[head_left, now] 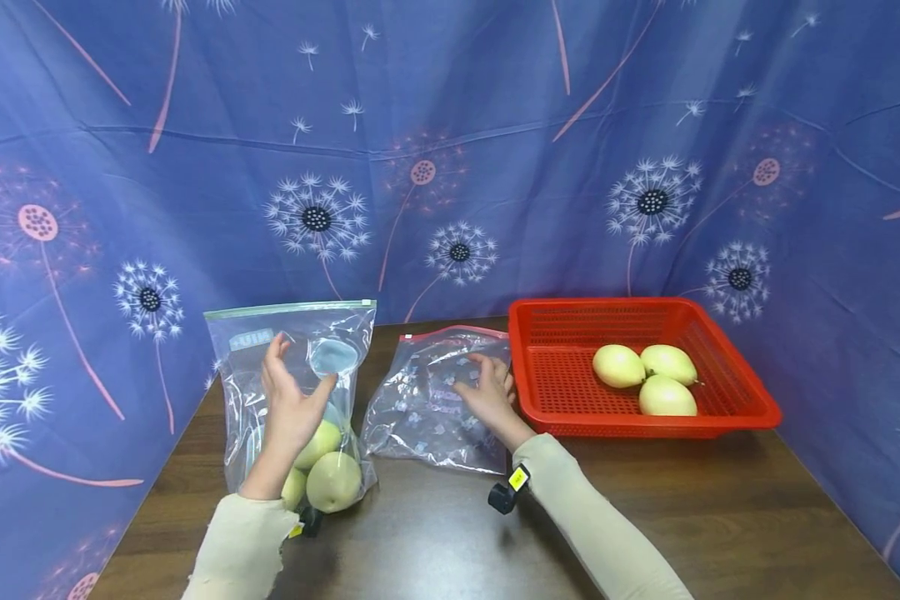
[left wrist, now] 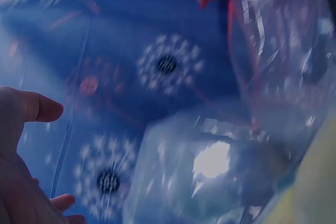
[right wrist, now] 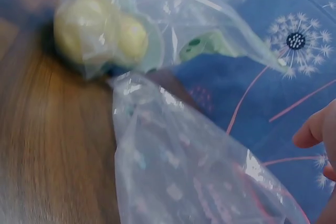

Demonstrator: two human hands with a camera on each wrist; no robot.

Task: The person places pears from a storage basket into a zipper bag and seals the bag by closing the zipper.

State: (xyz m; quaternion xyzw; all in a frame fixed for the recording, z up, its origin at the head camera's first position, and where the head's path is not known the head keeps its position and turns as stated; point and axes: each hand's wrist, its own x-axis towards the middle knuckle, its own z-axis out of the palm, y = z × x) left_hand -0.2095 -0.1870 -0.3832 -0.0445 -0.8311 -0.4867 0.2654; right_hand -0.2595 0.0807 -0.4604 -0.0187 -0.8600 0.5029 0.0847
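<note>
A clear zip bag (head_left: 232, 392) with a green zip strip stands upright on the left, with yellow-green pears (head_left: 333, 482) at its bottom. My left hand (head_left: 288, 412) is raised in front of this bag, thumb and fingers apart and nothing between them. In the middle, a second clear zip bag (head_left: 420, 400), with a red zip strip and printed flowers, looks flat and unfilled. Over its right side hovers my right hand (head_left: 491, 400), fingers spread and slightly bent, holding nothing. The right wrist view shows both bags, with part of the right hand (right wrist: 320, 140) at its edge.
A red plastic basket (head_left: 570, 421) stands right of the bags, holding three pears (head_left: 667, 396). All of it is on a brown wooden table (head_left: 420, 533). Behind and at both sides hangs a blue curtain (head_left: 532, 208) with a dandelion pattern.
</note>
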